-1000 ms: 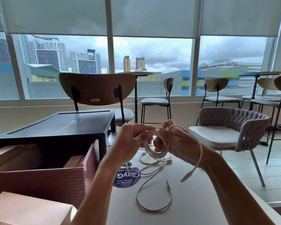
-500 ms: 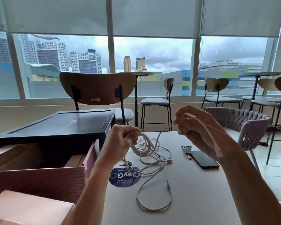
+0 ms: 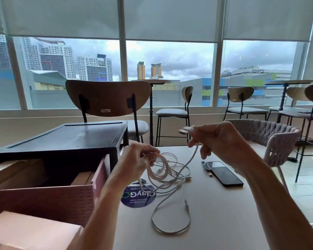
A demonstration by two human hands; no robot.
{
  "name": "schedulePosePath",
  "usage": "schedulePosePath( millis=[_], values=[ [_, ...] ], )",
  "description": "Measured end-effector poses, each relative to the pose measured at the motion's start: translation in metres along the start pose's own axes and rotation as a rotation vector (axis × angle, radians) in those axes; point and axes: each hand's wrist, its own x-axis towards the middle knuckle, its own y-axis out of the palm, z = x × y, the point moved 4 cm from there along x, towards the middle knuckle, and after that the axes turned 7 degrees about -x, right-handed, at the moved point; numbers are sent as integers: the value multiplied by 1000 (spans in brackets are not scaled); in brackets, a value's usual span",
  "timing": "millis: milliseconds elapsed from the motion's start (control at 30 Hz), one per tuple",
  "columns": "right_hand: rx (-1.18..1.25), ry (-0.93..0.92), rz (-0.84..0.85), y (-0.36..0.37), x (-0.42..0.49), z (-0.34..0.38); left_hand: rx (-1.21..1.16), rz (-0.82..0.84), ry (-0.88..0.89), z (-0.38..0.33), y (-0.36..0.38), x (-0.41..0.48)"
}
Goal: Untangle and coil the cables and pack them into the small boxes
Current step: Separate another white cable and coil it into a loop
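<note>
The left hand point(image 3: 134, 160) grips a coil of white cable point(image 3: 158, 171) just above the bench point(image 3: 224, 222). The right hand point(image 3: 222, 141) pinches its raised free end, and the plug is too blurred to identify. A grey cable point(image 3: 170, 233) lies loose near the front edge; the pink box point(image 3: 43, 201) at left is cut off by the frame, and bare bench shows beside the phone point(image 3: 224, 174).

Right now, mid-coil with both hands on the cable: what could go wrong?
1. The right hand holds the white cable raised out of a pile of loose cables; pulling further may tighten a snag into a knot.
2. The coil hangs loosely from the left hand and could slip apart.
3. The phone lies beside the pile; a dragged plug might knock it.
</note>
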Motion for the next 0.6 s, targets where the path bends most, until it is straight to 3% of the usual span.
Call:
schedulePosePath(
  millis=[233, 333, 467, 600],
  values=[
    [-158, 215, -160, -5, 0, -38, -177, 148, 10, -19, 10, -3],
    [-259, 291, -46, 0, 1, -49, -222, 170, 16, -23, 11, -3],
    [-160, 331, 122, 6, -1, -45, -247, 160, 15, -20, 10, -3],
    [-97, 350, 175, 5, -4, -40, -267, 169, 9, -21, 10, -5]
  ],
)
